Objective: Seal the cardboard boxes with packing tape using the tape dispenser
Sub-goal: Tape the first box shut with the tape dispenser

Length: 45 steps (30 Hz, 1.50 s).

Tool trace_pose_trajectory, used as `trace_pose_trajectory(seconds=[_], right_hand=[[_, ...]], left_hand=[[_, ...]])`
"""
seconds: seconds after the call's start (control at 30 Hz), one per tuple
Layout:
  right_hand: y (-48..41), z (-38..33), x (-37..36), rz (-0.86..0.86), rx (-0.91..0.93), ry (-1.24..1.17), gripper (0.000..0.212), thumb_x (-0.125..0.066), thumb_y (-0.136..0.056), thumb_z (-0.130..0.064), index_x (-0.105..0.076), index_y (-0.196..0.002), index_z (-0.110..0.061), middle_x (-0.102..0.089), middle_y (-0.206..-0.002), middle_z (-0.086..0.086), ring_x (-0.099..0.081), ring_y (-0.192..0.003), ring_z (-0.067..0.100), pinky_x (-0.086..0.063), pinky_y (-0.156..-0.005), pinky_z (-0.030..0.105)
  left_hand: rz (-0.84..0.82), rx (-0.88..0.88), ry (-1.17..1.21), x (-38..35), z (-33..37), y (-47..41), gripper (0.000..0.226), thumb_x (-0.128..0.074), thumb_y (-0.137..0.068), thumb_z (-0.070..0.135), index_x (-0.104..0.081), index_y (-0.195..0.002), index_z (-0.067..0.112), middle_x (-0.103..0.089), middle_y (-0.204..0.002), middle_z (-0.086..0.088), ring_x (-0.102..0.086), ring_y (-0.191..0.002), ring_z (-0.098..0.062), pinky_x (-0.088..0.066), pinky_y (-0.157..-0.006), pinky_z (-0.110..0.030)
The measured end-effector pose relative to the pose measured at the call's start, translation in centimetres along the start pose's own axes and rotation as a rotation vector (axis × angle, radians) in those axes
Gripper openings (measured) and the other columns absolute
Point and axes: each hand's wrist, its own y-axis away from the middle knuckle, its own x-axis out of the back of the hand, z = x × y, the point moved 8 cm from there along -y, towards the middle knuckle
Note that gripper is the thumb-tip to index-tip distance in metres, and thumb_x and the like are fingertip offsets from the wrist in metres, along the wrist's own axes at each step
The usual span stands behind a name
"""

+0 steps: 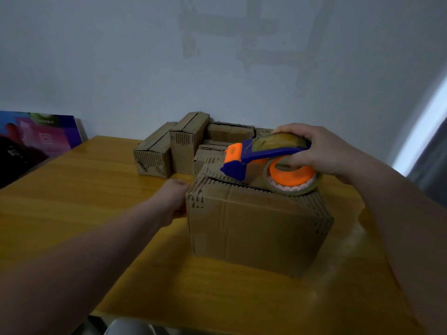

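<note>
Table (72,213), wood, near.
Cardboard box (256,226), centre. Top flaps ragged, one raised.
Left hand (173,201): against the box's left side, fingers hidden, grip not determinable.
Right hand (321,151): clamped on the tape dispenser (261,155), which rests on the box top.
Risk: the raised flap could wrinkle the tape, and the box may slide.
Spare boxes (186,146), far.
Printed board (48,136), far left, lettering illegible.

Head-worn view, facing forward and down, close over table (72,189)

Blue-orange tape dispenser (254,155); brown cardboard box (256,226); yellow wood-grain table (72,189); purple-pink poster (43,136)
</note>
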Motion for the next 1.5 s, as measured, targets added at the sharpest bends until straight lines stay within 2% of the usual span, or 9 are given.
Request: trace_pose_trajectory(seconds=[0.2, 0.33, 0.43, 0.57, 0.73, 0.87, 0.93, 1.1, 1.5], right_hand=[[0.2, 0.6, -0.1, 0.034, -0.003, -0.058, 0.055, -0.071, -0.076, -0.004, -0.055, -0.11, -0.044, -0.061, -0.102, -0.008, -0.059, -0.086, 0.009, -0.046, -0.068, 0.022], [0.1, 0.9, -0.1, 0.052, 0.002, -0.074, 0.056, -0.072, -0.076, -0.004, -0.056, -0.114, -0.041, -0.062, -0.105, -0.004, -0.06, -0.09, 0.012, -0.047, -0.071, 0.024], [0.1, 1.3, -0.1, 0.079, 0.004, -0.104, 0.056, -0.073, -0.075, -0.004, -0.056, -0.114, -0.041, -0.063, -0.106, -0.002, -0.061, -0.09, 0.013, -0.049, -0.072, 0.023], [0.1, 1.8, 0.0, 0.126, 0.011, -0.131, 0.056, -0.073, -0.075, -0.004, -0.056, -0.115, -0.039, -0.062, -0.111, 0.001, -0.061, -0.092, 0.014, -0.048, -0.07, 0.021], [0.2, 1.8, 0.0, 0.131, 0.016, -0.142, 0.057, -0.074, -0.074, -0.003, -0.057, -0.115, -0.039, -0.063, -0.108, 0.0, -0.061, -0.09, 0.014, -0.049, -0.071, 0.022], [0.1, 1.7, 0.2, 0.129, 0.01, -0.144, 0.057, -0.073, -0.074, -0.001, -0.058, -0.112, -0.041, -0.064, -0.104, 0.0, -0.062, -0.088, 0.017, -0.052, -0.073, 0.029], [0.0, 1.7, 0.2, 0.121, 0.007, -0.147, 0.057, -0.074, -0.072, -0.001, -0.059, -0.111, -0.041, -0.065, -0.103, 0.001, -0.063, -0.089, 0.018, -0.053, -0.075, 0.031], [0.0, 1.5, 0.3, 0.083, 0.006, -0.172, 0.056, -0.081, -0.071, -0.01, -0.06, -0.113, -0.039, -0.064, -0.104, -0.008, -0.063, -0.089, 0.009, -0.052, -0.073, 0.025], [-1.0, -1.1, -0.8, 0.001, -0.043, -0.249, 0.045, -0.071, -0.061, -0.053, -0.069, -0.099, -0.03, -0.068, -0.101, -0.001, -0.067, -0.087, 0.013, -0.055, -0.072, 0.025]], left_hand=[[0.005, -0.004, -0.282, 0.3, -0.7, 0.4, 0.005, -0.05, -0.095, 0.017, -0.054, -0.096, 0.014, -0.061, -0.091, -0.011, -0.057, -0.084, -0.024, -0.049, -0.07, -0.033], [0.136, -0.211, 0.02, 1.8, 2.6, 0.9, 0.015, -0.052, -0.094, 0.015, -0.063, -0.101, 0.007, -0.067, -0.1, -0.015, -0.063, -0.094, -0.028, -0.054, -0.076, -0.033], [-0.125, -0.196, 0.229, -1.3, 3.5, 2.8, 0.02, -0.046, -0.095, 0.021, -0.062, -0.105, 0.016, -0.069, -0.094, -0.01, -0.064, -0.086, -0.023, -0.051, -0.078, -0.032], [-0.312, -0.116, 0.094, -3.1, 2.6, 3.4, 0.029, -0.054, -0.084, 0.028, -0.057, -0.109, 0.014, -0.066, -0.094, -0.007, -0.061, -0.086, -0.021, -0.047, -0.078, -0.033], [-0.474, -0.048, -0.143, -2.6, 2.5, 2.8, 0.088, -0.081, -0.049, 0.056, -0.052, -0.123, 0.017, -0.068, -0.107, 0.0, -0.063, -0.099, -0.019, -0.047, -0.09, -0.035], [-0.433, -0.403, -0.71, -2.3, 6.7, 1.3, 0.138, -0.074, -0.039, 0.077, -0.005, -0.151, 0.034, 0.005, -0.158, 0.013, -0.003, -0.145, -0.017, -0.016, -0.115, -0.045], [-0.586, -0.488, -0.848, -3.7, 7.7, 1.4, 0.132, -0.072, -0.038, 0.079, -0.008, -0.148, 0.043, 0.003, -0.158, 0.015, 0.004, -0.146, -0.018, -0.011, -0.117, -0.049], [-0.746, -0.438, -0.82, -5.6, 8.7, 1.3, 0.1, -0.085, -0.06, 0.034, -0.023, -0.139, 0.034, -0.039, -0.133, 0.022, -0.037, -0.129, -0.006, -0.04, -0.092, -0.011], [-0.719, -0.533, -0.9, -3.3, 9.2, 1.3, 0.095, -0.085, -0.065, 0.026, -0.027, -0.14, 0.03, -0.042, -0.136, 0.017, -0.041, -0.125, -0.001, -0.038, -0.094, -0.009]])
